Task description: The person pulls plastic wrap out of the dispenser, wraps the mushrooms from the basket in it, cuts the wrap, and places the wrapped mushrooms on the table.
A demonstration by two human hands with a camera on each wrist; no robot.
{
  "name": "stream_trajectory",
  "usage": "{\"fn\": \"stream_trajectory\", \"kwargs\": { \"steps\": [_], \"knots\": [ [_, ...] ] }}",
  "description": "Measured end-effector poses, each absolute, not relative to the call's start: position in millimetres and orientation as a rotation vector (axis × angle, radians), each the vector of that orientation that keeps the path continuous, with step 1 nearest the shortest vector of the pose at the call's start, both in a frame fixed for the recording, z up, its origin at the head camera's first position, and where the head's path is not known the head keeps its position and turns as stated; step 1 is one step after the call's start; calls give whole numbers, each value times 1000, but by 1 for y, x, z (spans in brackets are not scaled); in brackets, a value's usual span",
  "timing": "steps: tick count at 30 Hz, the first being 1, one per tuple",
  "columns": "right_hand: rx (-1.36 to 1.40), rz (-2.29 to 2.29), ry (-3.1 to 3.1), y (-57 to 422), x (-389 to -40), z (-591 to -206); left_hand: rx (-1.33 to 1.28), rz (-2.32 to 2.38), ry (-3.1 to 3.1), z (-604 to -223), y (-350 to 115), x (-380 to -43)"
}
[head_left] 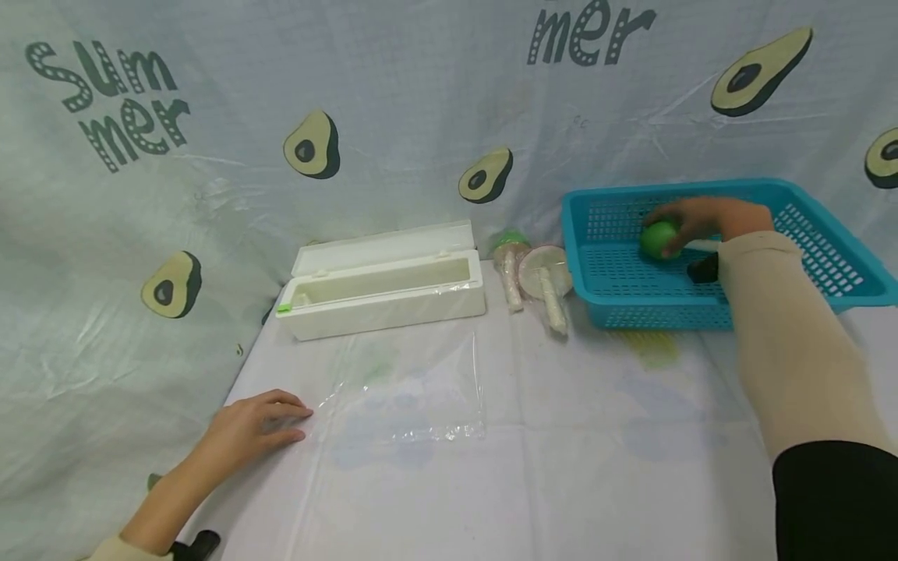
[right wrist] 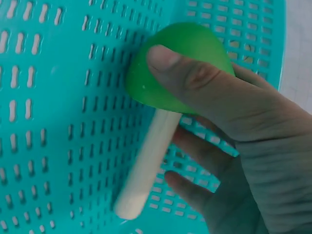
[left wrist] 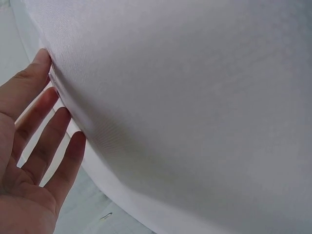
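Observation:
Inside the blue basket [head_left: 617,312], my right hand [head_left: 701,218] grips a green dome-headed tool [right wrist: 180,63] by its head. Its pale stick handle [right wrist: 148,165] angles down along the basket wall, with my thumb across the dome. My left hand [head_left: 245,428] rests at the left side of the white table, fingers loosely extended. Its fingertips [left wrist: 77,141] touch the white edge in the left wrist view. Just right of them in the head view lies a flat clear plastic bag [head_left: 414,397]; whether they touch it I cannot tell.
A long white box [head_left: 386,315] with its lid raised stands at the back. Between it and the basket lie two plastic-wrapped tools, one green-headed [head_left: 510,269] and one with a pale round head [head_left: 547,273]. A printed cloth [head_left: 393,101] hangs behind.

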State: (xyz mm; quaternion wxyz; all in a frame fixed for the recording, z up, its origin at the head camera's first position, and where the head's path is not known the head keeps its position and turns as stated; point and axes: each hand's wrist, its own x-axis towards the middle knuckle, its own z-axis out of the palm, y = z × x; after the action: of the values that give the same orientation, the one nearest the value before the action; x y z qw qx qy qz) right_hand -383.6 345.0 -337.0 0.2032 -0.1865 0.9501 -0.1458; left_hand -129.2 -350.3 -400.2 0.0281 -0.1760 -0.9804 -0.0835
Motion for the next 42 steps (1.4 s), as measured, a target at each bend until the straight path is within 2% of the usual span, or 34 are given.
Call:
{"fn": "stream_trajectory", "kwargs": {
  "steps": [16,24,42],
  "knots": [
    [-583,-301,2772,348,-376,-328,-571,-270,-2992,-402,-350,-124],
    [-858,-48,2884,343,-372,-301,-590,-253,-2974,-404,-352,-126],
    [-937,13,2960,315,-321,-268,-581,-264,-2958,-403,-352,-124]
  ]
}}
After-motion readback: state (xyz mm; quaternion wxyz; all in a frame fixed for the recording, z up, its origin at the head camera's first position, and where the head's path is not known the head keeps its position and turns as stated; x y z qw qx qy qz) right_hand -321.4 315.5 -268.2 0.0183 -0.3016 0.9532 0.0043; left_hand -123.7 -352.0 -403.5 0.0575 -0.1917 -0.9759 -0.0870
